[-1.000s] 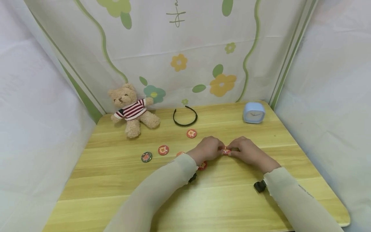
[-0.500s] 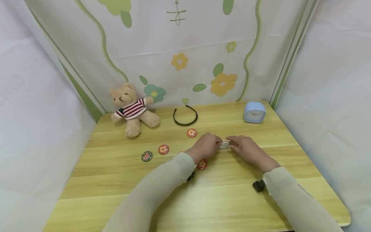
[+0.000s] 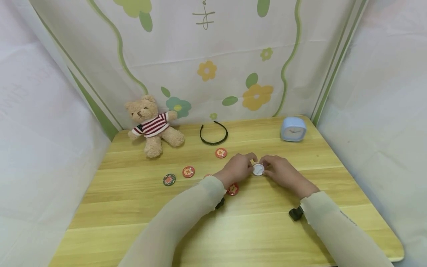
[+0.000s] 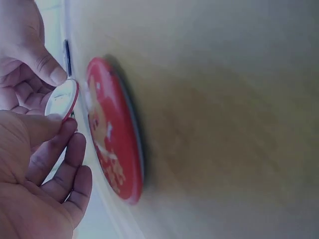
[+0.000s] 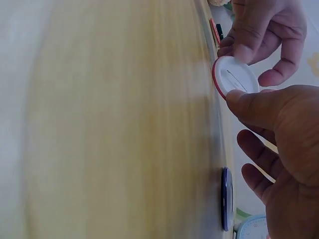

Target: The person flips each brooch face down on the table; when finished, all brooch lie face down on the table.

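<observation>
A teddy bear [image 3: 146, 124] sits at the left of the tabletop [image 3: 267, 233], then a dark green badge [image 3: 169, 180], a red badge [image 3: 188, 171] and a black headband [image 3: 213, 144]. Right of centre, the left hand [image 3: 237, 168] and right hand [image 3: 281, 171] meet — both pinching one white-backed badge [image 3: 258, 170]. Only the right wrist view clearly shows its pin [image 5: 235, 78] — and a blue-edged disc [image 5: 227, 199] nearby. Far right: a light-blue clock [image 3: 293, 129].

The left arm [image 3: 181, 213] and right arm [image 3: 340, 226] reached in from the near side, the left hand [image 3: 237, 167] and right hand [image 3: 281, 171] close together, both pinching.
</observation>
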Demonstrator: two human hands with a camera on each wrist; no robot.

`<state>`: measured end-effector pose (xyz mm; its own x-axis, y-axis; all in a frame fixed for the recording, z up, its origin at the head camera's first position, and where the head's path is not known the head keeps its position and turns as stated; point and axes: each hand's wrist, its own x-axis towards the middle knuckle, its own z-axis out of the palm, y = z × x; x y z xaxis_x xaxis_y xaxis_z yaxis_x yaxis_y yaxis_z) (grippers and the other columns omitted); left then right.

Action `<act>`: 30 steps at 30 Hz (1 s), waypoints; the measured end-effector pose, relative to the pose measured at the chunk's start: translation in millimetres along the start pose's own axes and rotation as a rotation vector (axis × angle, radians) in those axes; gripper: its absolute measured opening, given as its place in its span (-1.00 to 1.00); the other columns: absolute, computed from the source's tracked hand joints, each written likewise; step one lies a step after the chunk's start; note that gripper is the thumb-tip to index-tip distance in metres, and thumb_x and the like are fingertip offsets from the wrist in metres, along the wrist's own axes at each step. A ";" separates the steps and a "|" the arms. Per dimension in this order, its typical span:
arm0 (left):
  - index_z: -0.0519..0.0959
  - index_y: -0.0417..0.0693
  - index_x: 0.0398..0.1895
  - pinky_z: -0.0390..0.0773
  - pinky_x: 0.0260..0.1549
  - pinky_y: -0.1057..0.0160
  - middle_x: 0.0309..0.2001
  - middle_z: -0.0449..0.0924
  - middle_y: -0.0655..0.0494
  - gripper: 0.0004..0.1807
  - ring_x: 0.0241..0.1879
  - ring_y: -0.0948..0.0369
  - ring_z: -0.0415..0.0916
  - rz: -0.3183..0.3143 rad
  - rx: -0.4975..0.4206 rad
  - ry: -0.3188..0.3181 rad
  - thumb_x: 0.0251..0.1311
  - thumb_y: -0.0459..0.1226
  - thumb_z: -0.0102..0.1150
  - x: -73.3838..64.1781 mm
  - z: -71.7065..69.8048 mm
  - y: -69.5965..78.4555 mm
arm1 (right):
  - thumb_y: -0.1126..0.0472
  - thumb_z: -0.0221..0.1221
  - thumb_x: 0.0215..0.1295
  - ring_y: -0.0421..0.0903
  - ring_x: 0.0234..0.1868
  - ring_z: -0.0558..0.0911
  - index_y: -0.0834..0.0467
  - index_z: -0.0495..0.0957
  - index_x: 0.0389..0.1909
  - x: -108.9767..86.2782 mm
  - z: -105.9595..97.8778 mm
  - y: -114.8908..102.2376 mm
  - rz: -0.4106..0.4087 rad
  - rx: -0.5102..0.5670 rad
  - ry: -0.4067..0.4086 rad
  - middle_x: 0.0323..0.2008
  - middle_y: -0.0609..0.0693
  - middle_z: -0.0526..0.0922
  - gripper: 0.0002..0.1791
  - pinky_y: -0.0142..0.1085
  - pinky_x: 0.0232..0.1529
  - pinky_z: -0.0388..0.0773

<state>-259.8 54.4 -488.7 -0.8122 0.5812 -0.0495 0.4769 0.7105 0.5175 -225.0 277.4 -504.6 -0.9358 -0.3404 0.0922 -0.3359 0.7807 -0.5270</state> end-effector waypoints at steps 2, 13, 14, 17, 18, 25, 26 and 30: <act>0.60 0.15 0.25 0.60 -0.25 0.38 -0.15 0.80 0.20 -0.69 -0.31 0.35 0.61 0.011 0.022 -0.009 0.53 -0.24 0.33 -0.5 1.5 0.7 | 0.27 0.42 0.45 0.10 0.17 0.73 -0.01 0.69 0.06 -1.2 -0.4 1.0 0.007 0.003 -0.002 -0.01 -0.03 0.81 -0.75 0.18 0.25 0.62; 0.76 0.08 0.03 0.47 -0.22 0.33 -0.37 0.61 0.29 -0.82 -0.31 0.28 0.49 0.064 0.173 -0.032 0.47 -0.14 0.42 2.2 5.5 3.8 | 0.24 0.44 0.44 0.18 0.28 0.68 0.06 0.77 0.23 -4.8 -2.9 6.2 -0.020 -0.003 -0.046 0.15 0.01 0.81 -0.63 0.24 0.35 0.55; 0.77 0.09 0.02 0.46 -0.21 0.33 -0.37 0.61 0.29 -0.83 -0.31 0.29 0.48 0.064 0.176 -0.035 0.47 -0.13 0.42 2.3 5.7 4.1 | 0.24 0.44 0.43 0.19 0.28 0.68 0.08 0.77 0.23 -5.1 -2.9 6.6 -0.024 -0.007 -0.047 0.15 0.02 0.81 -0.63 0.24 0.35 0.55; 0.78 0.10 -0.02 0.47 -0.21 0.34 -0.37 0.62 0.31 -0.86 -0.31 0.30 0.48 0.065 0.185 -0.035 0.47 -0.12 0.43 2.0 5.8 4.7 | 0.22 0.44 0.44 0.19 0.27 0.67 0.12 0.76 0.23 -5.6 -2.1 7.4 -0.037 -0.021 -0.050 0.15 0.05 0.80 -0.63 0.24 0.35 0.55; 0.79 0.10 -0.04 0.47 -0.22 0.34 -0.37 0.63 0.32 -0.86 -0.31 0.30 0.48 0.067 0.191 -0.033 0.46 -0.12 0.43 1.9 5.8 4.8 | 0.21 0.43 0.45 0.18 0.27 0.67 0.13 0.76 0.23 -5.7 -1.8 7.6 -0.042 -0.028 -0.050 0.15 0.06 0.79 -0.62 0.23 0.34 0.55; 0.81 0.12 -0.01 0.52 -0.18 0.33 -0.28 0.72 0.33 -0.84 -0.29 0.32 0.52 0.058 0.204 -0.028 0.46 -0.09 0.44 1.5 5.9 4.9 | 0.18 0.41 0.48 0.17 0.23 0.66 0.16 0.78 0.18 -6.0 -1.6 5.8 -0.077 -0.068 -0.060 0.12 0.06 0.78 -0.67 0.20 0.30 0.58; 0.81 0.12 0.01 0.54 -0.17 0.33 -0.25 0.74 0.33 -0.82 -0.27 0.33 0.53 0.058 0.201 -0.031 0.46 -0.09 0.44 1.3 5.7 4.5 | 0.18 0.40 0.49 0.17 0.23 0.66 0.16 0.78 0.18 -6.1 -1.7 5.4 -0.077 -0.070 -0.063 0.12 0.05 0.78 -0.68 0.20 0.30 0.58; 0.81 0.11 0.08 0.63 0.00 0.32 -0.08 0.83 0.29 -0.78 -0.12 0.33 0.66 0.075 0.167 -0.042 0.46 -0.14 0.43 0.1 1.7 1.2 | 0.19 0.39 0.50 0.18 0.24 0.65 0.16 0.78 0.19 -5.9 -1.8 4.0 -0.059 -0.065 -0.074 0.12 0.06 0.77 -0.68 0.21 0.30 0.57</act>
<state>-258.8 56.0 -489.5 -0.7591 0.6487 -0.0538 0.5875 0.7183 0.3727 -221.0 283.4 -505.7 -0.9042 -0.4231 0.0573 -0.3989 0.7893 -0.4668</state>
